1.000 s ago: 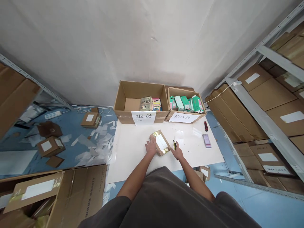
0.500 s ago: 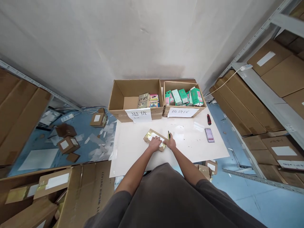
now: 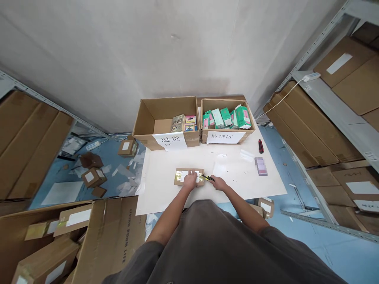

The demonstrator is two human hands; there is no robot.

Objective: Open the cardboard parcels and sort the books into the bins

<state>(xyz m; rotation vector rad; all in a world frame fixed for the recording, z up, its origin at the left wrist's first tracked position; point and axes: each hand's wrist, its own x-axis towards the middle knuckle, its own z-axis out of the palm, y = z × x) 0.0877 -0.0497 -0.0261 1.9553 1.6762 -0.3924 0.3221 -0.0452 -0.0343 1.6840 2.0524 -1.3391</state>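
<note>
small taped box (image 3: 178, 178) under the left hand (image 3: 190, 180), cutter tip at its right end.
box lies flat on the near half of the white table (image 3: 161, 173), long side left to right; left hand laid over its top, cannot tell whether it grips. right hand (image 3: 218, 183), just right of the box, closed around the yellow-and-black cutter (image 3: 209, 178). far side: larger open carton (image 3: 194, 139) left, smaller carton (image 3: 204, 137) of green boxes (image 3: 226, 116) right.

Two hands (image 3: 190, 180) (image 3: 219, 183), one yellow cutter (image 3: 209, 178)
</note>
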